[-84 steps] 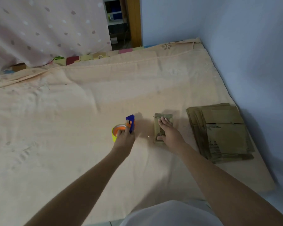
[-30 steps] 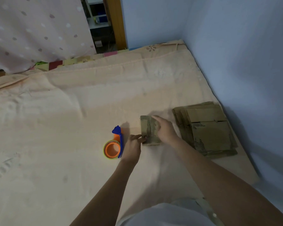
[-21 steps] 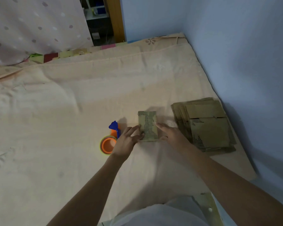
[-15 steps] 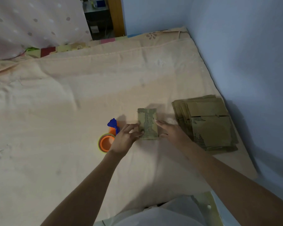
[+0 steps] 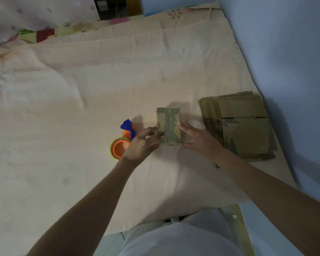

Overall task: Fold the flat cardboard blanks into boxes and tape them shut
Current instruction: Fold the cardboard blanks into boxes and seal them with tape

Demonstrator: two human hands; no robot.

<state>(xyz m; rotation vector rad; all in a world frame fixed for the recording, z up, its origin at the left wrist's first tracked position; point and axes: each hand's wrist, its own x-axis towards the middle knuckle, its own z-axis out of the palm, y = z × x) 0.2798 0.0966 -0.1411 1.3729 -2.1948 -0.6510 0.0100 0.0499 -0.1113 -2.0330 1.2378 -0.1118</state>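
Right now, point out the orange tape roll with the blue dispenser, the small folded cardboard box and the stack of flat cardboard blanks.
orange tape roll (image 5: 119, 148), head view, orange core.
small folded cardboard box (image 5: 168, 126), head view, top face.
stack of flat cardboard blanks (image 5: 246, 133), head view, top blank.

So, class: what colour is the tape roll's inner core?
Orange, on the tape roll, seen in the head view.

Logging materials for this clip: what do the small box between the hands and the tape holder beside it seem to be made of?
Small box: brown corrugated cardboard, matte; its outer paper is torn, baring ribbed fluting. Tape holder: apparently smooth plastic, with an orange core and a blue cutter end; the roll's rim looks yellowish.
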